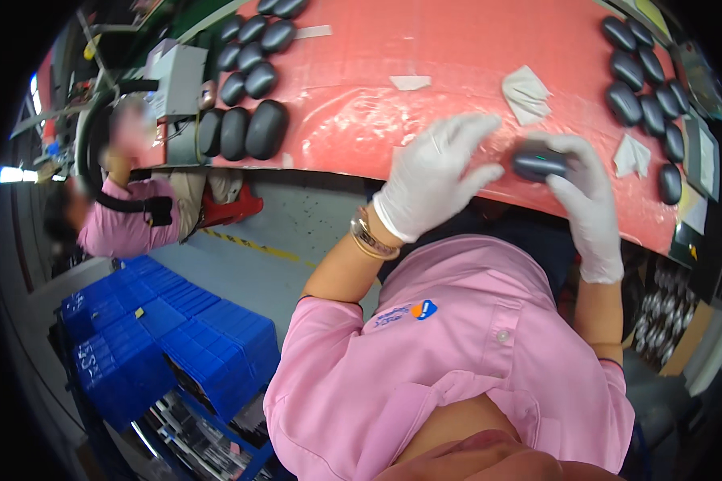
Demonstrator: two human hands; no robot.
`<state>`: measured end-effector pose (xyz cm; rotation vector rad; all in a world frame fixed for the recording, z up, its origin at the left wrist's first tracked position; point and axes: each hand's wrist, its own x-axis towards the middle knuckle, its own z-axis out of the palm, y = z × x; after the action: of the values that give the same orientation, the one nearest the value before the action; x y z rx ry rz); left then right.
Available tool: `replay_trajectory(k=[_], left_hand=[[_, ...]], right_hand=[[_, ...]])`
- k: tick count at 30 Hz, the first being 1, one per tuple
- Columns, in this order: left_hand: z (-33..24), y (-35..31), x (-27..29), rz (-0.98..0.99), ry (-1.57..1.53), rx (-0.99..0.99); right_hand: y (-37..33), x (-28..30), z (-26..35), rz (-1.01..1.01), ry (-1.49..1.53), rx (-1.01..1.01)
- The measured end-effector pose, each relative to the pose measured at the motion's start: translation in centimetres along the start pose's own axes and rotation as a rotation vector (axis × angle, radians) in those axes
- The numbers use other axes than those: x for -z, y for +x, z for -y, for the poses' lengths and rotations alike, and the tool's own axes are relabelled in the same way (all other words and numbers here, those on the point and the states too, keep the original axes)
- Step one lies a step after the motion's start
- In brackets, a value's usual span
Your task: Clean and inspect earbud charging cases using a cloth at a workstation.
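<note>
My right hand, in a white glove, grips a small dark grey oval case just above the near edge of the red table. My left hand, also gloved, hovers beside it with fingers spread and nothing in it. Several more dark oval cases lie in rows at the table's left end, and another group of cases lies at the right end.
White wipes and paper scraps lie on the red table. A grey box stands at the table's left end. Another person in pink sits to the left. Blue crates are stacked on the floor below left.
</note>
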<state>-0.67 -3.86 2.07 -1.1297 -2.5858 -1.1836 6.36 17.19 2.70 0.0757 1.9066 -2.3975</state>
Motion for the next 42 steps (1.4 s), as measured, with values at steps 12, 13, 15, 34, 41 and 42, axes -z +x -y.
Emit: replay_trajectory(k=[12, 13, 15, 34, 41, 42], left_hand=[[22.4, 5.6, 15.7, -0.103, 1.249, 0.492], [23.5, 4.6, 16.1, -0.105, 1.352, 0.386], [22.1, 5.1, 14.1, -0.118, 1.199, 0.269], [-3.0, -1.9, -1.8, -0.081, -0.715, 0.156], [-2.4, -3.7, -1.0, 0.264, -1.060, 0.425], [-2.3, -3.8, -1.0, 0.263, -1.064, 0.426]], right_hand=[[-6.7, 9.2, 0.9, -0.618, -1.380, 0.483], [-6.8, 9.8, -0.2, -0.645, -1.460, 0.472], [-7.3, 9.9, -0.5, -0.725, -1.576, 0.380], [-1.8, -2.7, 1.1, 0.014, -0.142, 0.047], [-1.2, -3.8, 0.5, -0.039, -0.190, 0.070], [-0.9, -3.7, 0.5, -0.055, -0.028, -0.002]])
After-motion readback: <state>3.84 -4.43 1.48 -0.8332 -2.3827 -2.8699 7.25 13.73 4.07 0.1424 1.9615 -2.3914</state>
